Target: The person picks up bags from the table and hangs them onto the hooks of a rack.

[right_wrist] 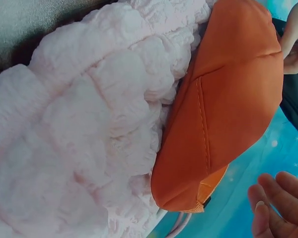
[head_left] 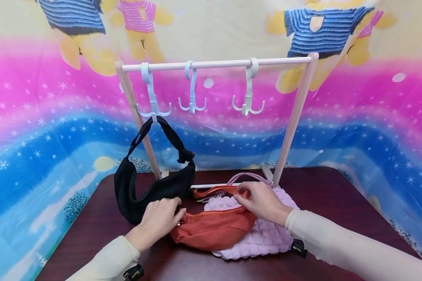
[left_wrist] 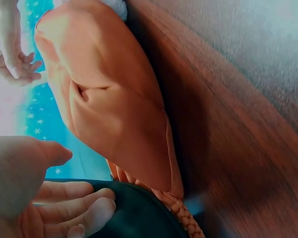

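Note:
An orange waist bag (head_left: 214, 230) lies on the table, partly over a pink puffy drawstring bag (head_left: 272, 238). My left hand (head_left: 158, 218) is at its left end, close beside a black sling bag (head_left: 124, 191). In the left wrist view, that hand's thumb and fingers (left_wrist: 72, 191) stand apart, overlapping the black cloth. Near the orange bag's right end is my right hand (head_left: 265, 201), its fingertips overlapping the orange strap (head_left: 211, 192) from the head camera. The right wrist view shows its fingers (right_wrist: 283, 193) loosely bent, with nothing between them and the thumb.
The black bag hangs by its strap from the left hook (head_left: 152, 103) of a wooden rack (head_left: 214, 64). Two more multi-prong hooks, a middle one (head_left: 192, 93) and a right one (head_left: 247, 93), hang along the bar. A printed cloth (head_left: 372, 136) surrounds the dark table (head_left: 337, 203).

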{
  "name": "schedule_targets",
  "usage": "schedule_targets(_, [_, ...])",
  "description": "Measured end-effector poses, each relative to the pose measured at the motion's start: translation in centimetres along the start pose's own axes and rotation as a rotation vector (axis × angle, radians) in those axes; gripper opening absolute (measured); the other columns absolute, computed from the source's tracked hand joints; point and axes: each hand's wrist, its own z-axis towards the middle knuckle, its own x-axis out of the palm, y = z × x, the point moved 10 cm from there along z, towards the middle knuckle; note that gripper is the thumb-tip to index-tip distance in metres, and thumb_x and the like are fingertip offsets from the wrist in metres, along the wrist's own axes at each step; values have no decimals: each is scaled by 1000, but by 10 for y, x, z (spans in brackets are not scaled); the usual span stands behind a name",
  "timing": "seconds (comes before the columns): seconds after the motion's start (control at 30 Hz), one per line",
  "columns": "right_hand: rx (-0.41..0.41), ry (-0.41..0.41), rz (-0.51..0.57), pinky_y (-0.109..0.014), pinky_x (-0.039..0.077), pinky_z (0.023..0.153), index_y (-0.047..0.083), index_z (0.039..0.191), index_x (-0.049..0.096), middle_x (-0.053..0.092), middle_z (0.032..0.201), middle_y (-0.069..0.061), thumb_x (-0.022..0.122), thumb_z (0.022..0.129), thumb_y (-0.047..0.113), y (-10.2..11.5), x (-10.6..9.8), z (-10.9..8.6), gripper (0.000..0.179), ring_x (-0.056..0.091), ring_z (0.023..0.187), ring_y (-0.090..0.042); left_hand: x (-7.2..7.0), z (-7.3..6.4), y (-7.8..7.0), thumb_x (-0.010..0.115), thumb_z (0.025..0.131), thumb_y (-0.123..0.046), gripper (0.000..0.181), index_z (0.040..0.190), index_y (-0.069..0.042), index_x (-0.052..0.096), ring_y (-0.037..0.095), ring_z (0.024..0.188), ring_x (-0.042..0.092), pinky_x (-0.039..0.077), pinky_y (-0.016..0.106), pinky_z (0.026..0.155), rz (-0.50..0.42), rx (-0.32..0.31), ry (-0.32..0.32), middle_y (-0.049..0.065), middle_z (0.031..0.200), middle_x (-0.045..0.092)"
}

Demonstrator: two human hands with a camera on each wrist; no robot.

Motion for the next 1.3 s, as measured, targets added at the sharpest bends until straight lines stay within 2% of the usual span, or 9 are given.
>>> schedule_targets(0.23, [2,6,-12,-24,48,63,10,98,76,73,83,3,74,89,25,-5,3,5,17,60,70,-3,13,0,-4,74,91,-35,21,83,-17,70,9,52,50,41,30,48,-34,15,68,-6,60,58])
schedule_targets(0.47, [34,27,-52,-33,52,72,13,95,75,74,89,1,75,90,27,-19,10,12,15,65,79,-12,17,4,-2,74,90,-37,24,96,-14,75,14,59,60,48,32,52,-13,3,63,2,77,73])
schedule_targets(0.57, [57,39,-67,-37,54,75,13,97,75,75,92,0,75,90,29,-27,12,15,17,67,85,-17,16,6,-1,75,90,-36,23,93,-13,74,16,58,61,47,33,51,-12,4,49,3,74,72])
schedule_targets(0.7, [76,57,-70,-41,56,78,10,102,75,76,98,-5,74,91,28,-35,15,18,21,71,91,-22,15,10,2,73,91,-36,27,77,-16,64,15,52,52,39,32,47,-2,6,34,-2,59,58])
schedule_targets(0.83, [87,68,-82,-45,56,83,7,107,75,76,104,-9,73,91,27,-43,20,22,26,72,98,-25,16,14,6,72,92,-37,31,72,-18,59,13,49,47,36,31,46,11,-5,35,-5,52,45])
schedule_targets(0.93, [97,95,-104,-46,56,86,6,113,74,76,109,-10,73,91,29,-48,26,24,32,71,103,-26,15,17,9,72,93,-38,28,76,-17,63,15,50,51,39,32,46,31,-13,30,-5,52,47])
schedule_targets(1.1, [86,136,-135,-47,55,87,4,119,72,75,112,-11,75,90,27,-53,33,27,37,69,104,-28,16,24,14,71,93,-38,32,72,-17,59,21,52,57,43,35,46,59,-20,23,-1,54,51])
schedule_targets(1.3, [72,165,-137,-44,55,85,3,119,71,75,108,-9,77,89,21,-54,38,31,35,69,93,-22,19,34,22,71,94,-34,29,78,-11,61,25,54,61,48,38,49,48,-24,31,6,62,61])
